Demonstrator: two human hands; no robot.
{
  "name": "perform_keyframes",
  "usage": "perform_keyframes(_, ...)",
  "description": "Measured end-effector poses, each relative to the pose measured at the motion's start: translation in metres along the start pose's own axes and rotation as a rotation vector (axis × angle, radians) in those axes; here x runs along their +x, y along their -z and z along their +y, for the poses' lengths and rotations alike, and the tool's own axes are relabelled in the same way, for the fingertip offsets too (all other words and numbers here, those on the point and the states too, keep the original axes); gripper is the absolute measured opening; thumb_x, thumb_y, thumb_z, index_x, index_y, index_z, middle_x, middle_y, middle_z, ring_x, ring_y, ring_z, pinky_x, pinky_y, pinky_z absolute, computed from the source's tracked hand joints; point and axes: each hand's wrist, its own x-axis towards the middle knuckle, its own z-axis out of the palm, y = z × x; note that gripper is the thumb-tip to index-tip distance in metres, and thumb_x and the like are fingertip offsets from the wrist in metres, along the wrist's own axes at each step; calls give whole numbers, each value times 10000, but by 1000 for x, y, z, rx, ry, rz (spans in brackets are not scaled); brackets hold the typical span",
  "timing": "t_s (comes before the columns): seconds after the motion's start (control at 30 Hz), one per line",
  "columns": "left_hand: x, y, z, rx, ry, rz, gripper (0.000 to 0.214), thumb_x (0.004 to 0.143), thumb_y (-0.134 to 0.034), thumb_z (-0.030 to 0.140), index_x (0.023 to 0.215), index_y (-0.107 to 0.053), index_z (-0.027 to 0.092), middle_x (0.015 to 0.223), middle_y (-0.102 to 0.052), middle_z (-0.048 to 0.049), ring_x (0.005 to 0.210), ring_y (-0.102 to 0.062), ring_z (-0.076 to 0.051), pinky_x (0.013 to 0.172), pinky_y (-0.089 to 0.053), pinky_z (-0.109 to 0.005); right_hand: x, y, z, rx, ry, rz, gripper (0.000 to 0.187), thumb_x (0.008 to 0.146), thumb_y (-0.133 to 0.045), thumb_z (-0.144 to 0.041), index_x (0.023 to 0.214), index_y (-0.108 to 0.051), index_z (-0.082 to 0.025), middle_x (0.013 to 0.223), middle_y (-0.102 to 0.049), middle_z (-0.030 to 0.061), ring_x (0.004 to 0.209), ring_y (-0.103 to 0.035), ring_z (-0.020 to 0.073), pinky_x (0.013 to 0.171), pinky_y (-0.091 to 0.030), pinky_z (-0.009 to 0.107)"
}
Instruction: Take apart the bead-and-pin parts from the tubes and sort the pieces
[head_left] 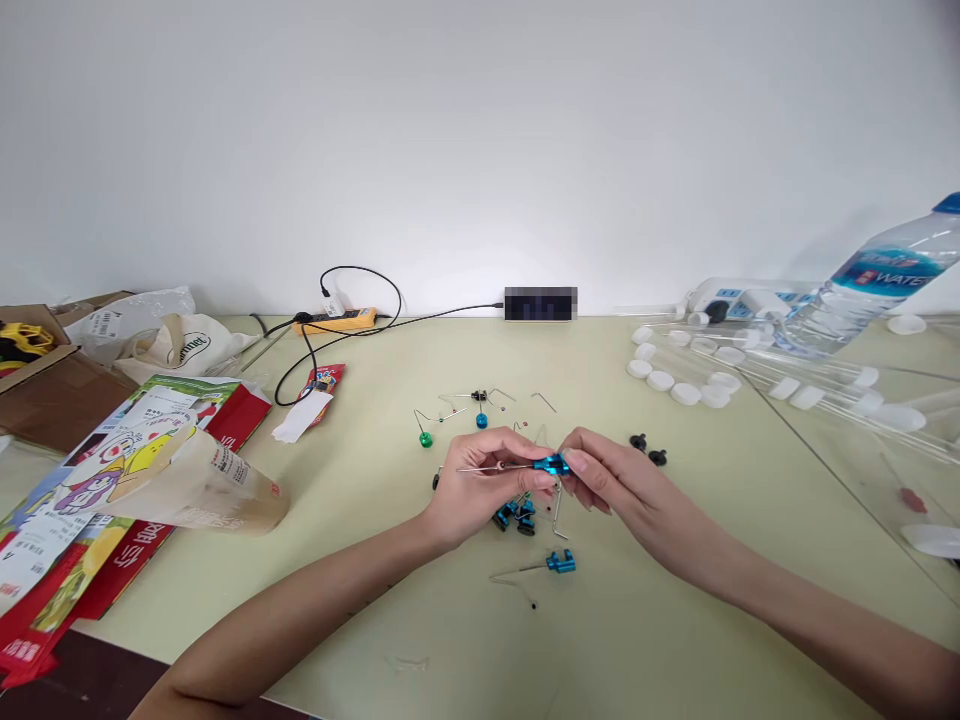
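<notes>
One shiny blue metal fitting (553,464) with thin wire, above the pale green worktop (637,630), sits in the closed grip of left hand (466,487) and right hand (626,477), apparently unfinished; one similar wired blue fitting (561,562) lies loose, seemingly pending; blue-and-black cluster (525,516), completion unclear.
</notes>
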Motion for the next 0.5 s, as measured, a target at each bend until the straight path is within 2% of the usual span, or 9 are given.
perform_keyframes(0.17, -1, 0, 2, 30, -33, -9, 144, 700, -732, 153, 817, -651, 134, 777, -665, -13, 588, -658, -113, 563, -575, -239, -3, -1, -2, -208, 35, 17, 290, 975, -284, -429, 836, -426, -217, 738, -464, -14, 662, -411, 142, 610, -311, 275)
perform_keyframes(0.27, -2, 2, 2, 132, -47, -56, 164, 751, -691, 207, 882, -620, 140, 790, -651, -29, 620, -643, -115, 578, -564, -253, -3, -1, -3, -156, 24, 13, 291, 969, -291, -428, 810, -417, -219, 730, -441, -18, 659, -395, 143, 606, -306, 268)
perform_keyframes(0.33, -3, 3, 3, 276, -96, -102, 236, 758, -683, 239, 953, -581, 151, 799, -636, -34, 665, -621, -115, 618, -545, -256, -2, -2, -3, -49, -1, 23, 337, 963, -291, -437, 721, -362, -213, 680, -370, -28, 616, -344, 134, 582, -288, 259)
perform_keyframes(0.4, -3, 2, 6, 468, -158, -147, 302, 720, -717, 279, 940, -547, 159, 762, -601, -15, 642, -562, -96, 601, -499, -228, -1, -3, -2, 33, -51, 21, 383, 957, -278, -453, 662, -284, -209, 640, -272, -35, 573, -271, 126, 546, -249, 256)
perform_keyframes(0.5, -4, -1, 10, 730, -142, -231, 298, 731, -694, 370, 724, -476, 165, 592, -458, 46, 519, -385, -57, 478, -340, -191, 0, -6, 5, 38, -118, 13, 421, 946, -276, -484, 632, -264, -204, 627, -204, -33, 558, -212, 121, 521, -186, 266)
